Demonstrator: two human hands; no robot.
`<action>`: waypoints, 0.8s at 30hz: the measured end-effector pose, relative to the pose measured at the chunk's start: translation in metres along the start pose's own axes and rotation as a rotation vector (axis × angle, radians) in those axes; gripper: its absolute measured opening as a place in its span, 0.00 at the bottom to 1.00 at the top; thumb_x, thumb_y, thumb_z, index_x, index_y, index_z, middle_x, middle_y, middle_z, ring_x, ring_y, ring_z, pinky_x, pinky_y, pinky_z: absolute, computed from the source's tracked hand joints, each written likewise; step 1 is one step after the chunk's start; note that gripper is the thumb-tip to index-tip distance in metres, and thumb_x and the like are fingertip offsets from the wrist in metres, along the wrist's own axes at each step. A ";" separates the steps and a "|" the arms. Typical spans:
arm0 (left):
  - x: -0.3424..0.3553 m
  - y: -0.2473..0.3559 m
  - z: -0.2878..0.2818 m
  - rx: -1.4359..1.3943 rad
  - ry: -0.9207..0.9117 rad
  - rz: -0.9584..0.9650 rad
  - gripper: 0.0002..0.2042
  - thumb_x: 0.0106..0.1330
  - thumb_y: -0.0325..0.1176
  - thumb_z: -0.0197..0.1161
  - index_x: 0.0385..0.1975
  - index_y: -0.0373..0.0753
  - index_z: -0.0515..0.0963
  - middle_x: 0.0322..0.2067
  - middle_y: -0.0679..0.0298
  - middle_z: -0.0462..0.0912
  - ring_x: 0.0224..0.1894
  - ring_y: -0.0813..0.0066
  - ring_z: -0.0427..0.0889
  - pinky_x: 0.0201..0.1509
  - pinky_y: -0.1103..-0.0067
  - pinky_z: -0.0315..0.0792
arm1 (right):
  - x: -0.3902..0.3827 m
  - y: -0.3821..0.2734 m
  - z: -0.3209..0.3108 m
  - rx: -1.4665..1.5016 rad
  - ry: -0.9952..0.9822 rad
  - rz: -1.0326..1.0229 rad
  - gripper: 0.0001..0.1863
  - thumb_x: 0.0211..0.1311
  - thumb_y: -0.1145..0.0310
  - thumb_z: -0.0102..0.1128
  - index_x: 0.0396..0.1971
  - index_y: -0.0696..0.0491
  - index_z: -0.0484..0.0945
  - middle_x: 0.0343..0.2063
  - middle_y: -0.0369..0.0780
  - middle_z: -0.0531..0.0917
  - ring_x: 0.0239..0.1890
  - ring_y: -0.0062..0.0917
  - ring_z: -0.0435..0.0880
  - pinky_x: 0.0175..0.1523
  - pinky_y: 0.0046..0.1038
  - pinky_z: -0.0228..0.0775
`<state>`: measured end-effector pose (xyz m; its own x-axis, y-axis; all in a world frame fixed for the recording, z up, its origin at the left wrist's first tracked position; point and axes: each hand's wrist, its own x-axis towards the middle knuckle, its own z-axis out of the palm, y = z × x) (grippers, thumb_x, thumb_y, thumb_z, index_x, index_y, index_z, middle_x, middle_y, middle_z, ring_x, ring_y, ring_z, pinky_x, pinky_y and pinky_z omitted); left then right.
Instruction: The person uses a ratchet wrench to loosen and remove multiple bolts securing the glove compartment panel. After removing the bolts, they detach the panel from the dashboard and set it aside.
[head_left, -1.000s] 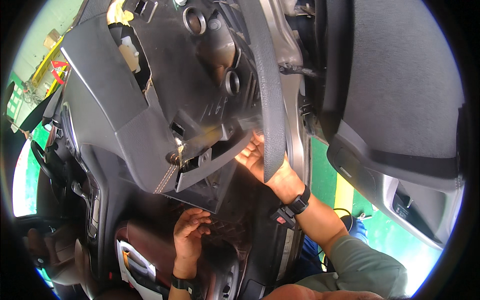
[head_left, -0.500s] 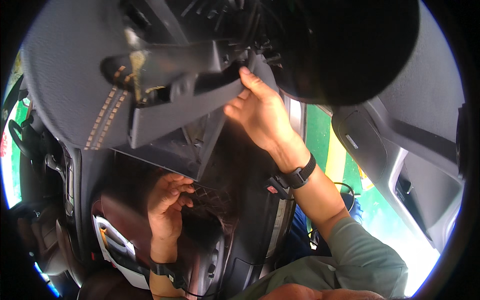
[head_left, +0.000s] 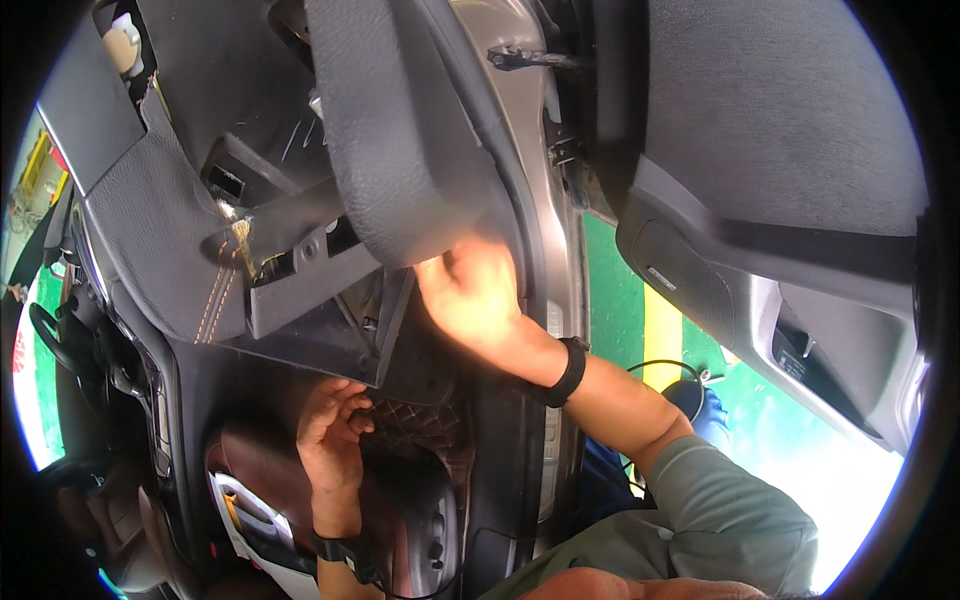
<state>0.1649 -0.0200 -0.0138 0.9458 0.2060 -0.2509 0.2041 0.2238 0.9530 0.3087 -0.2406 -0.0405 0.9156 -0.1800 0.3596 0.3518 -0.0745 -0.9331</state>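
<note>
My right hand (head_left: 470,295) reaches up to the rounded lower end of a dark grey textured padded panel (head_left: 385,130), part of a car dashboard. Its fingers are smeared by light and motion and partly hidden by the panel. On the left, my left hand (head_left: 335,425) sits just under the lower edge of a dark glove box (head_left: 320,355). Its fingers are loosely bent and apart, the upper ones at that edge; whether they bear on it I cannot tell. A grey trim strip (head_left: 325,290) runs across the glove box, with an open cavity behind.
The stitched dashboard pad (head_left: 160,270) lies to the left. A maroon seat (head_left: 245,450) with papers in a white sleeve (head_left: 245,515) is below. The open car door (head_left: 780,130) stands at right, past the sill and a green floor (head_left: 612,290). A thin cable (head_left: 655,363) loops near the sill.
My right hand has left the trim strip's right end and moved to the padded panel. That panel has swung leftward in view. The view has shifted; my left hand stays at the glove box edge.
</note>
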 end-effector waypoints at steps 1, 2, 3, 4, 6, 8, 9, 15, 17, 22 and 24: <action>0.001 -0.001 -0.004 -0.027 -0.003 0.002 0.19 0.69 0.42 0.61 0.52 0.36 0.77 0.47 0.57 0.86 0.44 0.68 0.84 0.39 0.76 0.78 | -0.002 -0.009 -0.004 -0.064 0.066 -0.162 0.11 0.67 0.66 0.60 0.42 0.58 0.78 0.23 0.44 0.82 0.25 0.44 0.82 0.33 0.41 0.76; 0.002 -0.003 -0.006 -0.042 0.017 -0.007 0.19 0.69 0.43 0.61 0.52 0.36 0.78 0.47 0.57 0.86 0.44 0.68 0.84 0.38 0.76 0.78 | 0.001 -0.010 -0.005 -0.101 0.135 -0.333 0.14 0.64 0.68 0.62 0.46 0.60 0.77 0.29 0.48 0.82 0.30 0.47 0.82 0.37 0.42 0.76; 0.003 -0.004 -0.008 -0.057 0.036 -0.016 0.19 0.69 0.44 0.61 0.52 0.37 0.78 0.47 0.57 0.86 0.44 0.68 0.84 0.38 0.76 0.78 | 0.004 -0.011 -0.006 -0.139 0.205 -0.503 0.19 0.61 0.71 0.64 0.50 0.61 0.76 0.35 0.51 0.81 0.36 0.49 0.81 0.42 0.44 0.76; 0.004 -0.005 -0.010 -0.069 0.053 -0.026 0.19 0.69 0.44 0.60 0.52 0.37 0.78 0.47 0.57 0.86 0.44 0.68 0.84 0.38 0.76 0.78 | 0.002 -0.016 -0.008 -0.110 0.121 -0.489 0.25 0.57 0.75 0.65 0.55 0.64 0.72 0.45 0.56 0.77 0.43 0.53 0.76 0.50 0.46 0.74; 0.005 -0.008 -0.012 -0.081 0.052 -0.025 0.18 0.70 0.45 0.60 0.51 0.38 0.78 0.46 0.57 0.86 0.44 0.68 0.85 0.38 0.76 0.78 | -0.001 -0.018 -0.005 -0.133 0.099 -0.550 0.29 0.55 0.74 0.66 0.59 0.64 0.71 0.51 0.57 0.75 0.48 0.53 0.75 0.55 0.48 0.71; 0.006 -0.009 -0.014 -0.082 0.052 -0.028 0.18 0.70 0.45 0.60 0.50 0.38 0.78 0.46 0.58 0.86 0.45 0.67 0.85 0.38 0.75 0.78 | -0.004 -0.021 -0.001 -0.121 0.065 -0.561 0.31 0.55 0.73 0.66 0.60 0.63 0.71 0.53 0.56 0.75 0.52 0.53 0.75 0.58 0.48 0.69; 0.007 -0.009 -0.013 -0.076 0.049 -0.034 0.18 0.70 0.45 0.60 0.50 0.38 0.78 0.45 0.58 0.87 0.45 0.67 0.85 0.38 0.75 0.78 | -0.006 -0.024 -0.003 -0.126 0.028 -0.542 0.32 0.55 0.72 0.67 0.61 0.62 0.71 0.53 0.56 0.76 0.53 0.53 0.75 0.60 0.48 0.68; 0.013 -0.011 -0.001 -0.114 0.022 -0.032 0.15 0.69 0.45 0.62 0.46 0.41 0.78 0.43 0.60 0.86 0.45 0.67 0.85 0.37 0.74 0.78 | 0.006 -0.050 0.010 -0.059 0.031 -0.638 0.25 0.52 0.67 0.74 0.50 0.56 0.78 0.45 0.49 0.80 0.46 0.48 0.78 0.51 0.42 0.73; 0.014 -0.012 0.001 -0.129 0.020 -0.027 0.14 0.69 0.45 0.63 0.45 0.42 0.78 0.43 0.61 0.86 0.45 0.67 0.85 0.37 0.74 0.78 | 0.007 -0.061 0.018 -0.038 0.009 -0.591 0.23 0.51 0.65 0.75 0.45 0.56 0.78 0.41 0.48 0.80 0.43 0.46 0.79 0.49 0.42 0.73; 0.024 -0.011 0.003 -0.188 0.049 0.013 0.16 0.70 0.46 0.63 0.46 0.41 0.77 0.44 0.60 0.85 0.47 0.66 0.84 0.40 0.72 0.78 | 0.013 -0.071 0.022 -0.045 0.070 -0.580 0.18 0.43 0.71 0.75 0.34 0.56 0.76 0.32 0.46 0.81 0.36 0.45 0.81 0.43 0.41 0.75; 0.032 -0.010 0.000 -0.207 0.056 0.040 0.17 0.70 0.47 0.63 0.49 0.41 0.77 0.45 0.62 0.85 0.47 0.68 0.83 0.41 0.73 0.78 | 0.013 -0.075 0.021 -0.069 0.049 -0.541 0.18 0.40 0.75 0.75 0.34 0.55 0.77 0.32 0.46 0.82 0.37 0.44 0.81 0.44 0.40 0.76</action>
<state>0.1933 -0.0155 -0.0315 0.9356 0.2696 -0.2278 0.1049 0.4038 0.9088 0.2979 -0.2162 0.0340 0.5967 -0.1434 0.7896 0.7550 -0.2332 -0.6129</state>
